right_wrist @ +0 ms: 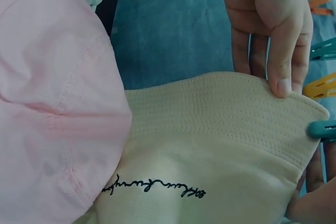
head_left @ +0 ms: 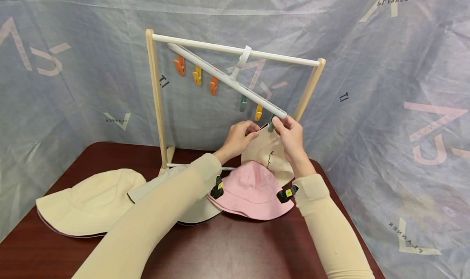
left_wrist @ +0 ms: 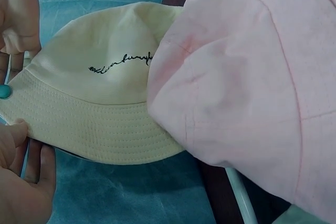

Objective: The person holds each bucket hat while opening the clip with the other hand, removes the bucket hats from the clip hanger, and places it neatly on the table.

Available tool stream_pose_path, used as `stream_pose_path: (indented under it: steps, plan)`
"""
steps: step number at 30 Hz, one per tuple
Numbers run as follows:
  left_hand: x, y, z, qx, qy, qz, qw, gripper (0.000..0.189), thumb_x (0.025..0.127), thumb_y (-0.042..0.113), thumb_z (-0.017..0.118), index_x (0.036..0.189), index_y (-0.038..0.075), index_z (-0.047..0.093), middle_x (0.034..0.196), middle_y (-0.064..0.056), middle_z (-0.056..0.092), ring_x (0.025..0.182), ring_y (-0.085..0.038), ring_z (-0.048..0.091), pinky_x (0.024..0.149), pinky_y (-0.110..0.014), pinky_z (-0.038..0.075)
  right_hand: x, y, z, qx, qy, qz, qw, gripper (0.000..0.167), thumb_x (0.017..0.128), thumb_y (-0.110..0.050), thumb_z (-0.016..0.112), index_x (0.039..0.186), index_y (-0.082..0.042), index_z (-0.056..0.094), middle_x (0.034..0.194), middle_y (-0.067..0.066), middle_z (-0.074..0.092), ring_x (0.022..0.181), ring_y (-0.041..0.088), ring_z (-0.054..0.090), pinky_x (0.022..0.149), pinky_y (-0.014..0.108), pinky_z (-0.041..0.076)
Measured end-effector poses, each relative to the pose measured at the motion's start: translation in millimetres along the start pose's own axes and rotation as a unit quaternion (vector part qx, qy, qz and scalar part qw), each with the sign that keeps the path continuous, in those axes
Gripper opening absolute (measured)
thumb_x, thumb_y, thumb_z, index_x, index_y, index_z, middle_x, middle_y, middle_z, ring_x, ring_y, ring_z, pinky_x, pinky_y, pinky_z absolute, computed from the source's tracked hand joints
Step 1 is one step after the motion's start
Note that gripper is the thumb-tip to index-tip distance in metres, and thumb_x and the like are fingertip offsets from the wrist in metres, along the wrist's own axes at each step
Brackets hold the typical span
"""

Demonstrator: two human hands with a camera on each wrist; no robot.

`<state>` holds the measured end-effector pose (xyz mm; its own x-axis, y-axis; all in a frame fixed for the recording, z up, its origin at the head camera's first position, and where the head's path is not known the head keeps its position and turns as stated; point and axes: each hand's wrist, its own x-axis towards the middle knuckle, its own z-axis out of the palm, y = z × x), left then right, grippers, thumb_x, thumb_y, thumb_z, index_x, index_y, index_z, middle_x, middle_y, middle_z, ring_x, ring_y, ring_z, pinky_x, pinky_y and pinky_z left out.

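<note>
A cream bucket hat point(head_left: 262, 146) with dark script on its crown hangs by its brim at the low end of a white clip hanger point(head_left: 235, 81). My left hand point(head_left: 238, 137) pinches the brim edge, thumb on the near side, fingers behind. My right hand point(head_left: 291, 138) grips a dark green clip point(head_left: 271, 125) at the hanger's end. The tip of that green clip point(right_wrist: 320, 129) lies over the brim corner in the right wrist view. A pink bucket hat point(head_left: 253, 189) overlaps the lower part of the cream hat.
The hanger hooks over the top bar of a wooden rack point(head_left: 156, 95) and tilts down to the right. Several orange, yellow and green clips hang along it, such as a yellow clip point(head_left: 258, 112). A pale yellow hat point(head_left: 95, 201) and a whitish hat point(head_left: 200, 211) lie on the table point(head_left: 227, 250).
</note>
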<state>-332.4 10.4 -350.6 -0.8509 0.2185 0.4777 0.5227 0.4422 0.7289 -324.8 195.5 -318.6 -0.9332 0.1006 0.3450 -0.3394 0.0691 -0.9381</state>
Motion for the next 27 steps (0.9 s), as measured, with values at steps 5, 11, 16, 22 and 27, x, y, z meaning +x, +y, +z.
stream_pose_path:
  steps: [5,11,16,22,27]
  plan:
    - [0.0,-0.3,0.9,-0.002,0.002,0.003,1.0,0.012,0.103,0.012,0.072,0.113,0.006,0.074,0.112,-0.009,0.074,0.102,-0.021,0.072,0.092,-0.032,0.057,0.3,-1.7,1.7,0.005,0.011,0.001,0.9999,0.022,0.103,-0.021,0.073,0.115,-0.002,0.071,0.092,-0.007,0.066,0.091,0.006,0.06,0.088,0.021,0.054]
    - [-0.6,0.5,1.5,0.0,0.004,0.003,1.0,0.011,0.103,0.013,0.072,0.112,0.007,0.074,0.112,-0.009,0.073,0.102,-0.021,0.072,0.091,-0.032,0.056,0.4,-2.0,3.7,0.005,0.027,0.002,0.9996,0.012,0.103,-0.021,0.073,0.107,-0.009,0.072,0.088,-0.005,0.065,0.086,0.009,0.059,0.083,0.026,0.052]
    - [-1.5,0.4,1.0,0.0,0.007,0.003,1.0,0.012,0.103,0.012,0.071,0.113,0.006,0.074,0.112,-0.009,0.073,0.101,-0.021,0.072,0.091,-0.033,0.057,0.3,-3.4,5.9,0.006,0.038,0.002,0.9993,0.014,0.103,-0.021,0.074,0.107,-0.008,0.072,0.088,-0.005,0.064,0.086,0.01,0.058,0.083,0.027,0.051]
    - [-2.0,-1.5,1.8,-0.002,0.007,0.002,1.0,0.012,0.103,0.013,0.072,0.113,0.007,0.074,0.111,-0.009,0.073,0.101,-0.021,0.071,0.091,-0.032,0.056,0.0,-4.3,7.5,-0.001,0.053,-0.003,0.9986,0.018,0.102,-0.018,0.074,0.108,-0.001,0.072,0.087,-0.006,0.065,0.085,0.009,0.056,0.079,0.026,0.048]
    - [-2.5,-2.4,2.2,-0.001,0.014,0.007,0.9999,0.011,0.103,0.013,0.072,0.111,0.007,0.074,0.11,-0.009,0.073,0.1,-0.021,0.072,0.091,-0.032,0.057,1.0,-2.7,6.9,-0.014,0.054,-0.005,0.9984,0.021,0.102,-0.02,0.074,0.108,0.0,0.072,0.088,-0.007,0.065,0.088,0.008,0.057,0.083,0.026,0.047]
